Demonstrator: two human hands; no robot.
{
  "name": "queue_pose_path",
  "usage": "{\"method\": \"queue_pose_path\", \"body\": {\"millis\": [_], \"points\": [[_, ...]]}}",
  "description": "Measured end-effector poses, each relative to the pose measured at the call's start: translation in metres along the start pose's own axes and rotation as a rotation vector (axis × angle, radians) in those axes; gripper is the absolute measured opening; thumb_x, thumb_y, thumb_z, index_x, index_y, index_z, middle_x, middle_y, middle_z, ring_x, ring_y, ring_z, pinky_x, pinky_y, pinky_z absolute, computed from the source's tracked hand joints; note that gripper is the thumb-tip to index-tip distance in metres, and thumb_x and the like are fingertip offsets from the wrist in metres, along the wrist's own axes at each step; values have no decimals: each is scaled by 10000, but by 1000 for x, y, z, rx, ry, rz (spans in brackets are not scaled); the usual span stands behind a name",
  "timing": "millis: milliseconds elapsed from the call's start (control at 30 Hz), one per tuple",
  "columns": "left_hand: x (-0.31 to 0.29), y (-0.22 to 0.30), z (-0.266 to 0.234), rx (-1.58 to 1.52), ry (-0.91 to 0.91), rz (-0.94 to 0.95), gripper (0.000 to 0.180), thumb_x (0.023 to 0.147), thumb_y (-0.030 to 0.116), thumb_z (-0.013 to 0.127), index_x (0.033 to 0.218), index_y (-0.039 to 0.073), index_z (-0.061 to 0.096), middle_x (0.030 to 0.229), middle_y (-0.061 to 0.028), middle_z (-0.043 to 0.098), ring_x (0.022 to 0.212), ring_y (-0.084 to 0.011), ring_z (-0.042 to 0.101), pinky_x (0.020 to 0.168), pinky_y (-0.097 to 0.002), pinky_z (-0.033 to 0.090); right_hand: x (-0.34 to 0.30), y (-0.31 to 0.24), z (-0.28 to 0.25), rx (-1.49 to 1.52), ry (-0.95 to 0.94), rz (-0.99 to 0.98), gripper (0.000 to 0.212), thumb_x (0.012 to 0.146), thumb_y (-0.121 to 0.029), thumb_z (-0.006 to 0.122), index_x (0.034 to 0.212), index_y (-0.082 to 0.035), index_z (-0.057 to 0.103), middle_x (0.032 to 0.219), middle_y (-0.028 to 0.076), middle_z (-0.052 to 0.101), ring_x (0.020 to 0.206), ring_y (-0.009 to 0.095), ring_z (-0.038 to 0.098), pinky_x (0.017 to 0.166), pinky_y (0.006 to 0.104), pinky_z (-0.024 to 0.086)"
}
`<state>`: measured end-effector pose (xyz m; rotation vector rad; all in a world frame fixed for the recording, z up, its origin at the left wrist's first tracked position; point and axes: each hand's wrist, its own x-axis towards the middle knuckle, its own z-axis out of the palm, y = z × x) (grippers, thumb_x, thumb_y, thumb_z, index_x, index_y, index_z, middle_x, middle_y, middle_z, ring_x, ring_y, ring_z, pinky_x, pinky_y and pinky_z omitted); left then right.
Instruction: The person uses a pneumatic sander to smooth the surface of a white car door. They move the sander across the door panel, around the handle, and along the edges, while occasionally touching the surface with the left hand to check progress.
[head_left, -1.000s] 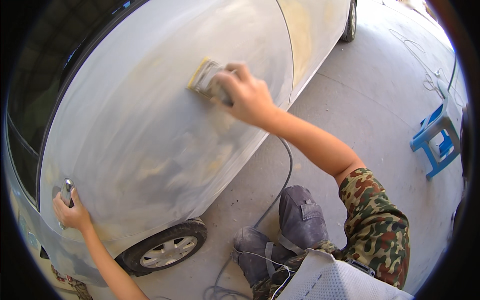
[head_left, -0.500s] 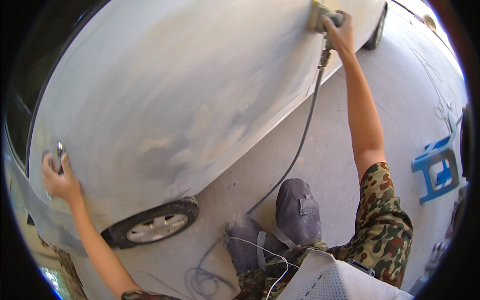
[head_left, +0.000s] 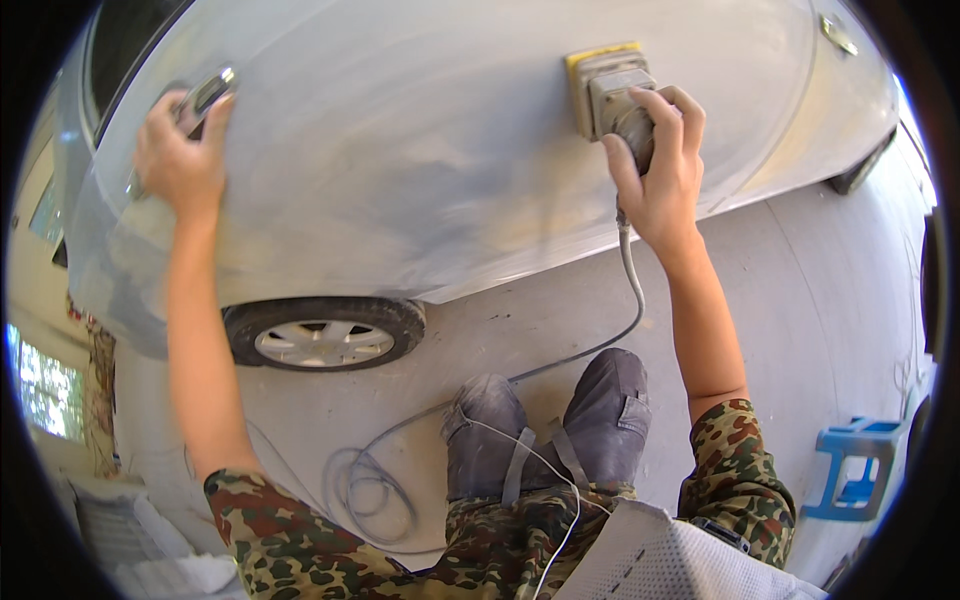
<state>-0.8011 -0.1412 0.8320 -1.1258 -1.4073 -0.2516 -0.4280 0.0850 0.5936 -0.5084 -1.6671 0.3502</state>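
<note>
My right hand [head_left: 662, 150] is wrapped round the body of an air sander [head_left: 612, 92]. The sander's yellow-edged square pad lies against the side of a pale car [head_left: 420, 150], whose paint is dulled with grey and yellowish patches. From the sander's lower end a grey hose [head_left: 636, 290] drops to the floor. At the upper left, my left hand [head_left: 182, 155] is closed about a chrome door handle [head_left: 212, 92], with its fingers behind the handle and partly hidden.
Below the panel stands a car wheel [head_left: 325, 340]. The hose lies in loops [head_left: 370, 495] left of my legs. A blue step stool [head_left: 855, 470] stands on the floor at the right. Another door handle [head_left: 838, 35] shows at the upper right.
The view has turned and shifted over the car. My right hand has brought the sander leftward along the panel, closer to my left hand, which stays on the door handle.
</note>
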Motion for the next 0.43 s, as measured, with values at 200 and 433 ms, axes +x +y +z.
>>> {"method": "queue_pose_path", "body": {"millis": [200,433], "points": [[-22,-56,1,23,-64,-17,616,811,693,769,1094,157,655,897,14,689,921,-263,651,908,-455,455,-5,-137,111,50,-92,-130,551,778,-227,870,1279,-192,642,1253,131,540,908,296,690,626,397,603],[-56,-123,15,-4,-113,-8,670,825,733,726,1082,117,668,850,13,695,891,-258,665,858,-451,479,-54,-281,257,111,-246,-263,537,761,-242,849,1255,-247,639,1240,130,557,900,302,679,577,381,599]]}}
